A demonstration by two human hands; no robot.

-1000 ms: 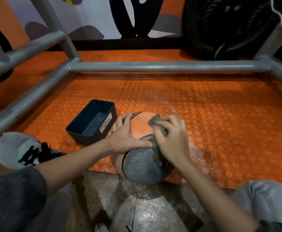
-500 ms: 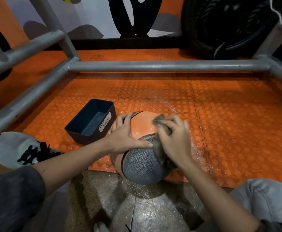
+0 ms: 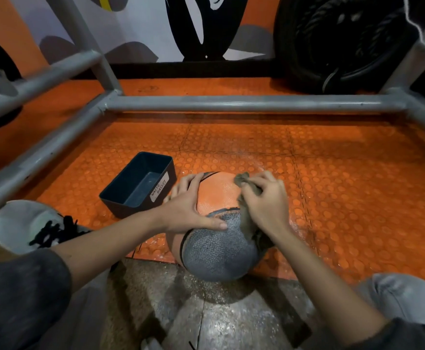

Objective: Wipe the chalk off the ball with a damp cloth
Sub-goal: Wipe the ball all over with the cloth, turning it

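Orange and grey share the one ball (image 3: 216,198), which sits at the lower centre of the frame, where the studded orange mat (image 3: 345,185) meets speckled bare concrete (image 3: 231,319). Its far half is pebbled orange with a black seam. Its near half is a grey panel with a fine woven pattern.

There is one cloth (image 3: 246,183), a crumpled olive-grey rag. It is bunched against the ball's upper right side, and a tail of it hangs down toward the mat.

Both hands are on the ball. The left hand (image 3: 188,208) lies flat and unclenched on the ball's left side, fingers spread over the orange part and the thumb stretched along the edge of the grey panel. The right hand (image 3: 264,203) is curled round the cloth and grips it against the ball, knuckles up and the wrist bent.

One dark rectangular plastic box (image 3: 130,210) stands just left of the ball, with a white label reading "WASTE BASKET". One pale shoe (image 3: 22,223) with black laces shows at lower left. Grey metal tubes (image 3: 244,103) frame the mat at the top and left, and a black tyre (image 3: 332,34) fills the upper right.
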